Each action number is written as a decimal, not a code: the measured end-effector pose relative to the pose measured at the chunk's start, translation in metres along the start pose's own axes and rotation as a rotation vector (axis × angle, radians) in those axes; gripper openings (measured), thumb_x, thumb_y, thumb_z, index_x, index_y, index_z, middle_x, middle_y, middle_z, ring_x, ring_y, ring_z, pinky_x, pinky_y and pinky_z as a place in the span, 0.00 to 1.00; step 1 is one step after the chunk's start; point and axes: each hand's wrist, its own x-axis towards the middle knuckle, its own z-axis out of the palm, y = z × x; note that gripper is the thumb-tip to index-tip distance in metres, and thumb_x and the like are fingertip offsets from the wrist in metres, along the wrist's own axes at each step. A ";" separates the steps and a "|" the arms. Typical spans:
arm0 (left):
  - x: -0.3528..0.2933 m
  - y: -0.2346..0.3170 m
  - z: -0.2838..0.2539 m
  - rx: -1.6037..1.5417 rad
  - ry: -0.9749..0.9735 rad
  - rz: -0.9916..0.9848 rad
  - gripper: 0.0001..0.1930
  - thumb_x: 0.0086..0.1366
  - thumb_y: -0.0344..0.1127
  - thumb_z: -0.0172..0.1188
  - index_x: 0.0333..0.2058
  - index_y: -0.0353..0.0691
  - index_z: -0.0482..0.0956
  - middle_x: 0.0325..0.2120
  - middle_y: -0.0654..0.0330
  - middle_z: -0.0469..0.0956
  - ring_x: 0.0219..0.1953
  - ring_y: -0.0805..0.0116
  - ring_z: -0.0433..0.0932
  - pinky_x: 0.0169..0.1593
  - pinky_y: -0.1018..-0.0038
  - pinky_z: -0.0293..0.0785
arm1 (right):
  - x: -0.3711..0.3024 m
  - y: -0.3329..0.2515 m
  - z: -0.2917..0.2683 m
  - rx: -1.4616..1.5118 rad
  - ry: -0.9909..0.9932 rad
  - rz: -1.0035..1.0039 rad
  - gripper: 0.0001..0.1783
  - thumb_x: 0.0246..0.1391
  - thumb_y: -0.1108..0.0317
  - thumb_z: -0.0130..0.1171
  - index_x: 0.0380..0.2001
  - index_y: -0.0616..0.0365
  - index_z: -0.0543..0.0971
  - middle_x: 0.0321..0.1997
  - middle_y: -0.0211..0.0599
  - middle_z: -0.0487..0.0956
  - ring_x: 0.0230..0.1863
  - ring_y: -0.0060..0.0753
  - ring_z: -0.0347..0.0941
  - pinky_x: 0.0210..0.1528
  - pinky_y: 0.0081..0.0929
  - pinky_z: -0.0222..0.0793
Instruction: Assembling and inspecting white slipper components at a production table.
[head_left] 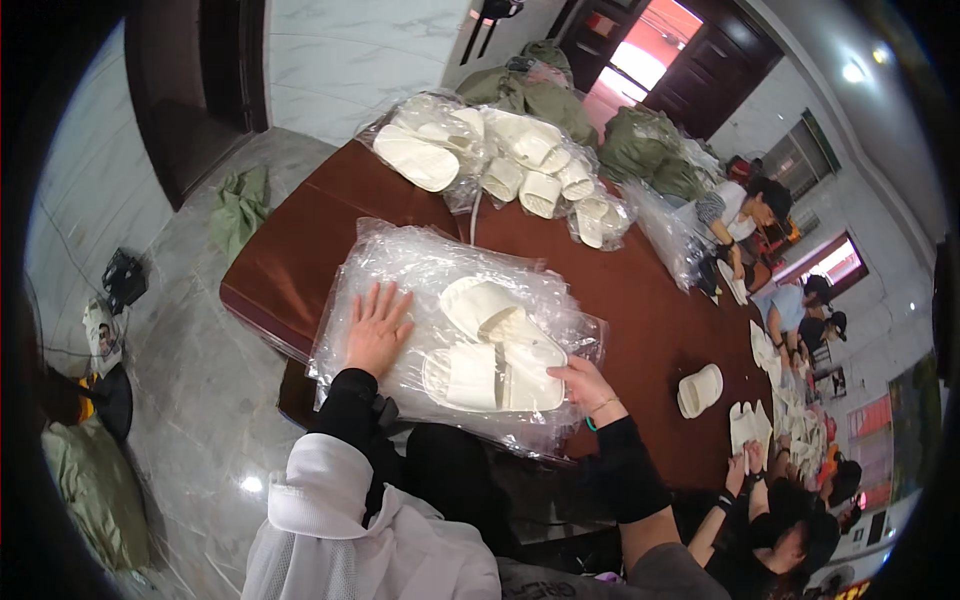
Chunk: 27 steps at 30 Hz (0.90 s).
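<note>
Our left hand spreads flat and empty on the stack of clear plastic bags; near the stack's right edge, our right hand pinches the cream-white, broad-strapped slippers lying atop it.

On the tabletop, clear bags lie under the spread left grip; the right grip pinches a slipper.

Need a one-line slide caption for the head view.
Left hand spread on clear plastic bags, right hand pinching the edge of paired white slip-on slippers, at a long brown-topped table.
</note>
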 end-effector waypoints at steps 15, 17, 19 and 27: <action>-0.004 -0.007 0.001 -0.066 0.055 -0.012 0.25 0.67 0.41 0.53 0.63 0.50 0.64 0.63 0.58 0.63 0.68 0.54 0.55 0.68 0.49 0.45 | -0.107 0.039 -0.267 0.079 0.635 -0.252 0.23 0.49 0.69 0.64 0.48 0.70 0.74 0.43 0.38 0.79 0.43 0.30 0.77 0.46 0.26 0.72; -0.004 -0.012 -0.005 -0.127 0.073 -0.041 0.25 0.66 0.39 0.55 0.62 0.48 0.65 0.60 0.58 0.67 0.67 0.54 0.57 0.67 0.50 0.48 | -0.117 0.022 -0.284 0.171 0.519 -0.331 0.30 0.49 0.67 0.63 0.54 0.72 0.69 0.47 0.40 0.78 0.46 0.33 0.77 0.47 0.28 0.72; 0.004 -0.007 -0.004 -0.207 0.243 0.006 0.24 0.64 0.36 0.58 0.59 0.47 0.68 0.54 0.59 0.74 0.64 0.55 0.63 0.65 0.52 0.53 | -0.113 0.025 -0.310 0.178 0.572 -0.345 0.34 0.52 0.64 0.63 0.58 0.73 0.65 0.53 0.49 0.75 0.52 0.41 0.74 0.54 0.33 0.69; 0.006 -0.016 -0.046 -0.012 0.277 0.029 0.24 0.62 0.40 0.61 0.57 0.52 0.71 0.52 0.61 0.75 0.60 0.57 0.67 0.64 0.50 0.55 | -0.056 -0.051 -0.007 -1.155 0.496 -0.744 0.34 0.55 0.63 0.56 0.65 0.53 0.63 0.69 0.50 0.59 0.70 0.54 0.50 0.70 0.46 0.46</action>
